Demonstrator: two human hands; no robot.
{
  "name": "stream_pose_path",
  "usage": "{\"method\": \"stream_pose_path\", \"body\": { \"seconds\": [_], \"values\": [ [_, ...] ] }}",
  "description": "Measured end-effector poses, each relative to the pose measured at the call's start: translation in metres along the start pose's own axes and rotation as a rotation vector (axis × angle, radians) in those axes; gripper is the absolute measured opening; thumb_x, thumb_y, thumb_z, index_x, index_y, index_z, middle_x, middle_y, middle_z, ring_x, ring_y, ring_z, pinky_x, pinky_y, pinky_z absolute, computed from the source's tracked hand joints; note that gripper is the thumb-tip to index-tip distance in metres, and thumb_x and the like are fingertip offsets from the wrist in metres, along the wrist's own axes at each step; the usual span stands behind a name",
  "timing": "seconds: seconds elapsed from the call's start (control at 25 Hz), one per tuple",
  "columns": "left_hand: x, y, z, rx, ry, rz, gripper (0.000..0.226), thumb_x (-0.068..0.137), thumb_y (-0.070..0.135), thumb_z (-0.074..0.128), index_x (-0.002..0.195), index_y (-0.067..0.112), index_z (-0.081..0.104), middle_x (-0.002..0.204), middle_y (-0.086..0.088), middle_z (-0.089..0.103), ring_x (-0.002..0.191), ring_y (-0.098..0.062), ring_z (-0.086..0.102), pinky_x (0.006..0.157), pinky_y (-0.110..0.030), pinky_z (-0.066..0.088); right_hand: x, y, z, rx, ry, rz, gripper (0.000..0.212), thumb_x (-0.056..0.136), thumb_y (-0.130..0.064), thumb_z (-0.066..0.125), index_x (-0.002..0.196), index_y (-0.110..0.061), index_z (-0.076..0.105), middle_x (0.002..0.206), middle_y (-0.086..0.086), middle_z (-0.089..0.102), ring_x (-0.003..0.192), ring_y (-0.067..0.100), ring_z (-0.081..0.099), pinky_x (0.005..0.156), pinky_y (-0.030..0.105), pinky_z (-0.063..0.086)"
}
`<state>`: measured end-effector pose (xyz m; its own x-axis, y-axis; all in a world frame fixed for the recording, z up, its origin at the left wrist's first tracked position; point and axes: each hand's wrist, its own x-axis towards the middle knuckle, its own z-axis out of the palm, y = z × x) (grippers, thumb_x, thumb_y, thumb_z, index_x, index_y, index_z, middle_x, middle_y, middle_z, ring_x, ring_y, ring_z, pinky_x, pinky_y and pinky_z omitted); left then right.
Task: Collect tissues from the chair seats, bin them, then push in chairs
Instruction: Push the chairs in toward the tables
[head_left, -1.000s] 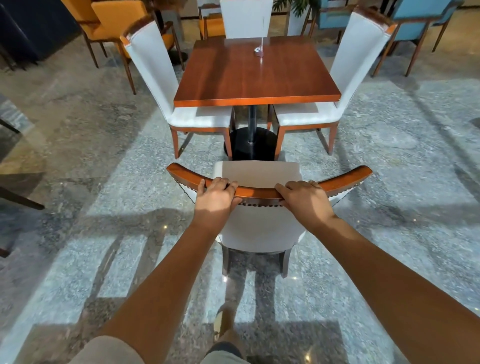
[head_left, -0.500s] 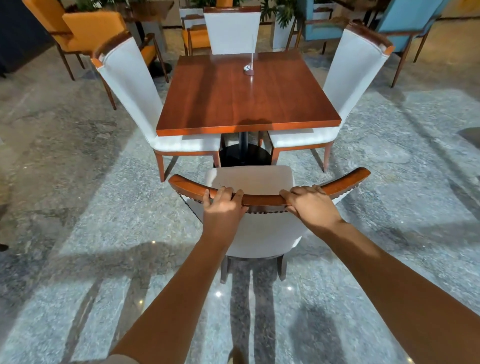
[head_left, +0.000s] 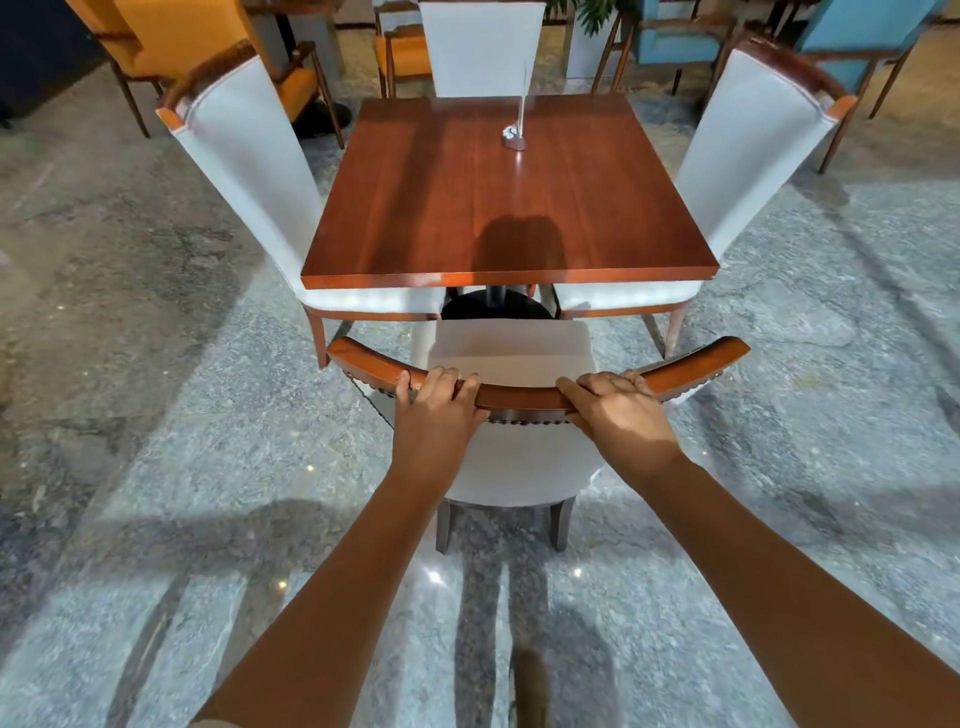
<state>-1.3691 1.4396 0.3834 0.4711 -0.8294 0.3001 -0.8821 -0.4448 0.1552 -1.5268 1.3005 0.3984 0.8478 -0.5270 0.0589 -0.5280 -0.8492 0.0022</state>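
A white upholstered chair (head_left: 511, 348) with a curved wooden top rail stands in front of me, facing the square wooden table (head_left: 498, 202). My left hand (head_left: 436, 415) grips the rail left of centre, fingers curled over its top. My right hand (head_left: 618, 415) grips the rail right of centre. The chair's seat front lies just short of the table's near edge. Its seat is bare; no tissue shows on it.
White chairs stand at the table's left (head_left: 244, 156), right (head_left: 753, 145) and far side (head_left: 480, 47). A small metal stand (head_left: 514, 137) sits on the table. Orange chairs (head_left: 171, 36) are at the back left, blue chairs (head_left: 857, 31) at the back right. Polished stone floor surrounds everything.
I have walked forward with the chair, both hands staying on its rail. The chair's seat is now much nearer the table's edge, and the table fills more of the view.
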Motion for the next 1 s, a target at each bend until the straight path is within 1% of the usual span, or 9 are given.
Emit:
{"method": "stream_pose_path", "body": {
  "seconds": [0.08, 0.24, 0.4, 0.52, 0.6, 0.68, 0.76, 0.84, 1.0],
  "values": [
    [0.017, -0.001, 0.002, -0.019, 0.037, 0.010, 0.033, 0.081, 0.022, 0.066, 0.112, 0.008, 0.063, 0.110, -0.015, 0.067, 0.113, -0.028, 0.058, 0.106, -0.055, 0.029, 0.018, 0.006, 0.003, -0.005, 0.000, -0.004, 0.040, 0.094, -0.016, 0.048, 0.133, -0.019, 0.039, 0.123, 0.006, 0.057, 0.115, 0.027, 0.050, 0.107, 0.041, 0.028],
    [0.053, -0.005, 0.007, 0.064, 0.123, 0.058, 0.034, 0.066, 0.019, 0.080, 0.096, 0.006, 0.071, 0.092, -0.015, 0.072, 0.094, -0.028, 0.068, 0.089, -0.063, 0.043, 0.056, 0.019, 0.004, 0.031, -0.007, -0.013, 0.042, 0.096, -0.016, 0.046, 0.136, -0.019, 0.037, 0.128, 0.006, 0.055, 0.119, 0.028, 0.048, 0.110, 0.042, 0.025],
    [0.071, -0.003, 0.017, 0.027, -0.026, 0.015, 0.036, 0.081, 0.025, 0.067, 0.113, 0.010, 0.062, 0.109, -0.013, 0.067, 0.111, -0.028, 0.058, 0.104, -0.057, 0.032, 0.068, 0.036, 0.000, 0.019, 0.037, -0.058, 0.037, 0.091, -0.019, 0.056, 0.127, -0.013, 0.050, 0.113, 0.011, 0.064, 0.104, 0.032, 0.059, 0.100, 0.044, 0.038],
    [0.070, -0.006, 0.021, 0.090, 0.006, 0.062, 0.038, 0.074, 0.024, 0.075, 0.108, 0.009, 0.065, 0.100, -0.013, 0.069, 0.100, -0.030, 0.064, 0.094, -0.060, 0.041, 0.064, 0.036, 0.001, 0.017, 0.148, -0.094, 0.033, 0.080, -0.014, 0.071, 0.111, -0.008, 0.064, 0.092, 0.013, 0.072, 0.084, 0.033, 0.067, 0.088, 0.045, 0.051],
    [0.069, -0.006, 0.020, 0.086, 0.020, 0.056, 0.038, 0.075, 0.024, 0.074, 0.108, 0.007, 0.065, 0.100, -0.014, 0.070, 0.100, -0.031, 0.064, 0.093, -0.062, 0.041, 0.064, 0.036, 0.000, -0.006, 0.166, -0.103, 0.032, 0.078, -0.012, 0.073, 0.108, -0.009, 0.066, 0.089, 0.012, 0.072, 0.081, 0.032, 0.068, 0.086, 0.045, 0.053],
    [0.069, -0.006, 0.017, 0.068, -0.026, 0.047, 0.037, 0.083, 0.025, 0.066, 0.116, 0.008, 0.061, 0.108, -0.015, 0.067, 0.109, -0.031, 0.059, 0.101, -0.061, 0.034, 0.065, 0.034, -0.001, -0.009, 0.129, -0.090, 0.032, 0.083, -0.014, 0.069, 0.114, -0.010, 0.062, 0.096, 0.012, 0.071, 0.089, 0.032, 0.066, 0.091, 0.044, 0.049],
    [0.069, -0.008, 0.020, 0.036, -0.086, 0.022, 0.038, 0.090, 0.028, 0.054, 0.124, 0.011, 0.053, 0.120, -0.014, 0.060, 0.120, -0.030, 0.050, 0.108, -0.057, 0.023, 0.066, 0.032, -0.002, 0.018, 0.007, -0.059, 0.035, 0.092, -0.021, 0.055, 0.126, -0.015, 0.051, 0.114, 0.009, 0.064, 0.106, 0.030, 0.058, 0.102, 0.043, 0.037],
    [0.070, -0.008, 0.019, 0.027, -0.129, -0.003, 0.038, 0.092, 0.030, 0.050, 0.127, 0.014, 0.050, 0.124, -0.012, 0.057, 0.123, -0.028, 0.045, 0.110, -0.054, 0.018, 0.068, 0.032, -0.003, 0.032, -0.072, -0.023, 0.037, 0.095, -0.025, 0.049, 0.131, -0.020, 0.044, 0.122, 0.005, 0.059, 0.113, 0.028, 0.052, 0.104, 0.041, 0.031],
    [0.064, -0.003, 0.008, 0.107, -0.034, 0.051, 0.034, 0.079, 0.027, 0.069, 0.108, 0.011, 0.065, 0.104, -0.012, 0.068, 0.105, -0.027, 0.061, 0.099, -0.056, 0.039, 0.065, 0.026, -0.016, 0.086, -0.085, 0.017, 0.027, 0.089, -0.023, 0.055, 0.116, -0.019, 0.054, 0.107, 0.006, 0.063, 0.103, 0.030, 0.056, 0.094, 0.040, 0.038]
  ]
}}
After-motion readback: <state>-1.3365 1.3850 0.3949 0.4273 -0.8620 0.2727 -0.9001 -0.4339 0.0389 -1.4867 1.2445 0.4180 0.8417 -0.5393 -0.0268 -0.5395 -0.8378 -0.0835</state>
